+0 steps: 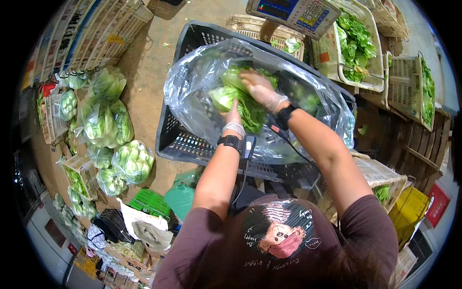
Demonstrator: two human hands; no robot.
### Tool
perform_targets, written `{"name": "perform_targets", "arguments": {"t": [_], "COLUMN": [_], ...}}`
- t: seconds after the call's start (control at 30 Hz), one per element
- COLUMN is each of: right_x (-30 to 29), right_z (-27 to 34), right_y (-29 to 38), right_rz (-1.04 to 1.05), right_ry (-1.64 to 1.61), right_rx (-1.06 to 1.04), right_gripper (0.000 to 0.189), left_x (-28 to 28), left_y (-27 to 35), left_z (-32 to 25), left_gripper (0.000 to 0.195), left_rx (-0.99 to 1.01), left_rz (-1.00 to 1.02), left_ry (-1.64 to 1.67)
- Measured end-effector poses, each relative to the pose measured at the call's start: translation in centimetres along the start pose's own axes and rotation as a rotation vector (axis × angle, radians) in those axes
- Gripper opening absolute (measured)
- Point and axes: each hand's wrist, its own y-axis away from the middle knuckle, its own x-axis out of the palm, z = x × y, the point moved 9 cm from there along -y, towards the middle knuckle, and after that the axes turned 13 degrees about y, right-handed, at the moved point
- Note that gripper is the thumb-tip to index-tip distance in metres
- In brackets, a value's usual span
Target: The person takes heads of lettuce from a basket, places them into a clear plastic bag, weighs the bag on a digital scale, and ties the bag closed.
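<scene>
In front of me, a large clear plastic bag [187, 104] lines a black plastic crate [168, 139]. My left hand [232, 116], in a thin clear glove, holds a head of green leaf lettuce [223, 99] with its pale base to the left. Similarly gloved, my right hand [259, 87] grips a second lettuce head [231, 77] just above the first and looks slightly blurred. Both heads are over the bag's open mouth. More greens [306, 99] show dimly through the plastic at the right. My fingertips are partly hidden by leaves.
A weighing scale's display [292, 14] overhangs the crate's far side. White crates with lettuce [357, 47] stand at the right. Bagged lettuce [133, 160] sits on the floor at the left, near stacked crates [97, 36]. Cables run from both wrist straps [231, 142].
</scene>
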Motion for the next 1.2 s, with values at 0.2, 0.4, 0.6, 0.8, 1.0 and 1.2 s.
{"name": "perform_targets", "arguments": {"t": [0.2, 0.4, 0.6, 0.8, 1.0, 1.2], "right_x": [-2.0, -5.0, -17.0, -22.0, -8.2, -12.7], "right_z": [-0.4, -7.9, -0.3, -15.3, -29.7, -24.6], "right_y": [14.9, 22.0, 30.3, 57.1, 86.9, 70.7], "right_rz": [0.664, 0.636, -0.097, -0.965, -1.235, -0.591], "right_ry": [0.682, 0.749, -0.295, -0.575, -0.834, -0.324], "right_rx": [0.049, 0.242, 0.083, 0.716, 1.622, 1.345], "right_gripper": [0.057, 0.044, 0.034, 0.030, 0.045, 0.060], "left_x": [1.6, 2.3, 6.3, 3.4, 13.0, 15.0], "left_y": [-2.6, -1.4, 12.9, 18.9, 35.3, 45.3], "left_z": [2.0, -0.1, -8.6, -10.7, -4.9, 7.8], "left_gripper": [0.092, 0.101, 0.069, 0.054, 0.046, 0.041], "left_rx": [-0.262, -0.478, -0.195, 0.061, 0.085, -0.101], "left_rz": [0.104, 0.476, 0.615, 0.512, 1.035, 1.295], "left_ry": [0.067, 0.055, -0.044, 0.059, -0.181, -0.432]}}
